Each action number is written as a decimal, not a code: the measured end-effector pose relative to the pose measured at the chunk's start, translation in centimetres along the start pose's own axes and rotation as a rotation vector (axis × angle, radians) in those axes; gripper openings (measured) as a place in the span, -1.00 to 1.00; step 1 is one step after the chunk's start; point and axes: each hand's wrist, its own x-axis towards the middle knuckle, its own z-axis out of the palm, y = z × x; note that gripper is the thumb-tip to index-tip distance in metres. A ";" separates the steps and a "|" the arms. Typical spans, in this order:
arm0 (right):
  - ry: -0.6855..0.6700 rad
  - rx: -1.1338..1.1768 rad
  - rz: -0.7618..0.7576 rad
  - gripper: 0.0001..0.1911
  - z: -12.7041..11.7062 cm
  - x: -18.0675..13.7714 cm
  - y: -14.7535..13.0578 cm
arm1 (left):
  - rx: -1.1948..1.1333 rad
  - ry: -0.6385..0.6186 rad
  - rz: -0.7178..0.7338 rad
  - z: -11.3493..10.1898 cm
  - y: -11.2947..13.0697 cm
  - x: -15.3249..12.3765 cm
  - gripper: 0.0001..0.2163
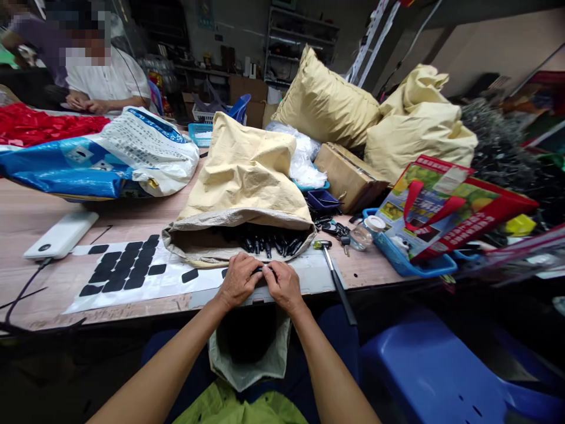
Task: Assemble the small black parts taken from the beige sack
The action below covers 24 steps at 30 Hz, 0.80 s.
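Note:
My left hand (pixel 239 279) and my right hand (pixel 283 285) meet at the table's front edge, fingers curled and pinched together over a small black part (pixel 261 270) that is mostly hidden. Just beyond them an open tan paper sack (pixel 243 176) lies on its side, with several small black parts (pixel 269 244) spilling at its mouth. To the left lies a white sheet with black adhesive pads (pixel 126 268). Below the table edge hangs an open grey bag (pixel 251 353) between my arms.
A hammer (pixel 335 277) lies right of my hands. A white power bank (pixel 62 234) sits left, a blue-white plastic sack (pixel 101 159) behind it. A cardboard box (pixel 348 175), a blue tray (pixel 410 265) with a red bag, and full sacks (pixel 326 103) stand right. Another person (pixel 103 76) sits far left. A blue stool (pixel 432 371) is lower right.

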 end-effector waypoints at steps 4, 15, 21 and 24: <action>0.008 -0.023 0.007 -0.76 0.3 -0.1 -0.1 | 0.025 -0.001 0.014 -0.3 0.2 -0.2 -0.79; -0.021 0.042 -0.007 -0.76 -0.1 -0.4 -0.6 | 0.059 -0.049 -0.044 -1.1 1.7 -0.3 -0.79; -0.098 0.098 0.011 -0.71 -0.6 -0.6 -0.6 | 0.052 -0.092 -0.088 -1.4 2.4 -0.2 -0.81; -0.121 0.097 0.014 -0.72 -0.9 -0.7 -0.7 | 0.033 -0.102 -0.093 -1.4 2.4 -0.2 -0.81</action>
